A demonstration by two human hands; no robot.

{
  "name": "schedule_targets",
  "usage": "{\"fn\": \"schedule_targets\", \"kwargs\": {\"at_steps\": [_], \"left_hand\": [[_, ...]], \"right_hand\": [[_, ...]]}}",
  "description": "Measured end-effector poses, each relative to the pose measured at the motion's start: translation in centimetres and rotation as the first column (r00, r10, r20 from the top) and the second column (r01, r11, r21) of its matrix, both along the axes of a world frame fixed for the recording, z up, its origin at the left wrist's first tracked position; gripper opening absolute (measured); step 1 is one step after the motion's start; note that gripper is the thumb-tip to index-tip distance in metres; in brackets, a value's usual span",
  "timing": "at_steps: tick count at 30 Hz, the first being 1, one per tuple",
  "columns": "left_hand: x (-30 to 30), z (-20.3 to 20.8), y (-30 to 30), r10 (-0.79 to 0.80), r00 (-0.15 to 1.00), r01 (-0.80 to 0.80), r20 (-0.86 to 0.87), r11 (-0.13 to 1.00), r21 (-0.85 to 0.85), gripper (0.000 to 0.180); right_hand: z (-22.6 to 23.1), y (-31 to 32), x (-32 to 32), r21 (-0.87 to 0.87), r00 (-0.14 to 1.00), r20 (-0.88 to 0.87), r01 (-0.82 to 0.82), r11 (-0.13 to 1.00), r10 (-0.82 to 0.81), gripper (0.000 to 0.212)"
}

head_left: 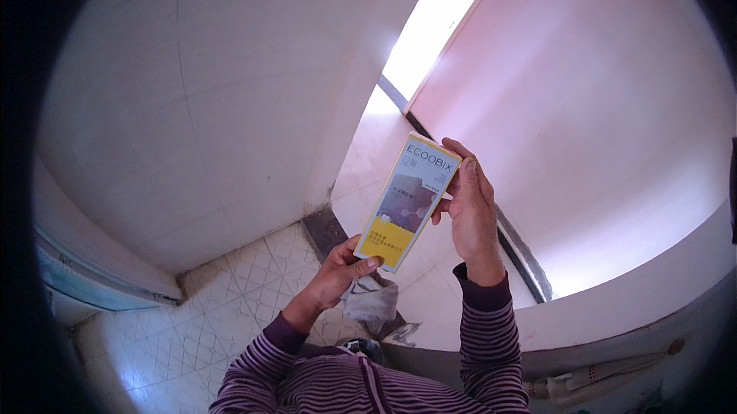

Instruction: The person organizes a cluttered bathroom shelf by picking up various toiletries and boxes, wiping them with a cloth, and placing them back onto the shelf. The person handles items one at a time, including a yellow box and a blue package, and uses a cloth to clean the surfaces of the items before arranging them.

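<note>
- Your left hand (pixel 342 269) grips the bottom end of the box (pixel 410 200): thumb pressed on the yellow band at the lower front edge, other fingers wrapped behind it, hidden.
- Your right hand (pixel 470 210) grips the top right edge of the box: fingers curled over the upper corner, thumb on the right side edge, palm facing away from the camera.
- Both hands are clenched on the box; neither is free.
- The box is a slim, flat carton, held up in the air in front of you, about centre of view, tilted with its top leaning to the right.
- Box front faces the camera: pale top section, a photo panel in the middle, yellow band at the bottom, yellow side edge.
- A crumpled grey cloth (pixel 371 301) sits just below your left hand; can't tell whether the hand holds it or it lies further down.
- Both sleeves (pixel 491 337) are purple with thin stripes; forearms come in from the lower edge.
- Left and below: tiled floor (pixel 230 299) with a diamond pattern, light coloured.
- Upper left: big pale wall (pixel 192 107), plain.
- Upper right: pinkish wall (pixel 599 107), with a bright lit strip (pixel 437 22) between the two walls.
- A dark metal rail (pixel 522 249) runs diagonally behind your right hand.
- Lower right: some clutter (pixel 591 379) against the edge, too blurred to identify.
</note>
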State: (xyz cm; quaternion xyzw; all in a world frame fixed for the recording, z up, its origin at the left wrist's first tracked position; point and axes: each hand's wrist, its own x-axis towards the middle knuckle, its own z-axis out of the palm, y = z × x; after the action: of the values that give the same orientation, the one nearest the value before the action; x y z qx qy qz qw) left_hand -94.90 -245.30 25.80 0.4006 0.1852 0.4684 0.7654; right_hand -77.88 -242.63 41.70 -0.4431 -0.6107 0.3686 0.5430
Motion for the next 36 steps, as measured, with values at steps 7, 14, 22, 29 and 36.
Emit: {"fn": "schedule_targets", "kwargs": {"at_steps": [7, 14, 22, 29, 36], "left_hand": [[0.1, 0.2, -1.0, -0.051, 0.998, 0.053, -0.039, 0.997, 0.048, 0.035], [2.5, 1.6, -3.0, -0.042, 0.995, 0.049, -0.093, 0.996, 0.078, 0.035], [11.9, 5.7, -6.5, -0.307, 0.952, 0.291, 0.014, 0.915, 0.278, 0.038], [22.4, 14.8, -17.0, -0.733, 0.68, 0.666, -0.024, 0.604, 0.439, 0.032], [30.0, 21.4, -24.0, -0.897, 0.441, 0.669, -0.045, 0.295, 0.682, 0.028]], "right_hand": [[-1.2, -0.8, 1.3, -0.034, 0.998, -0.066, 0.012, 0.999, -0.015, 0.049], [-4.2, -5.8, 4.0, 0.117, 0.994, -0.084, 0.078, 0.99, -0.069, 0.049], [-3.1, -18.6, 6.6, 0.123, 0.873, 0.059, 0.474, 0.872, -0.484, 0.071], [2.2, -33.0, 12.8, 0.297, 0.602, -0.079, 0.775, 0.558, -0.794, 0.059], [14.8, -47.1, 14.2, 0.522, 0.033, 0.0, 0.853, 0.028, -0.999, 0.04]]}}
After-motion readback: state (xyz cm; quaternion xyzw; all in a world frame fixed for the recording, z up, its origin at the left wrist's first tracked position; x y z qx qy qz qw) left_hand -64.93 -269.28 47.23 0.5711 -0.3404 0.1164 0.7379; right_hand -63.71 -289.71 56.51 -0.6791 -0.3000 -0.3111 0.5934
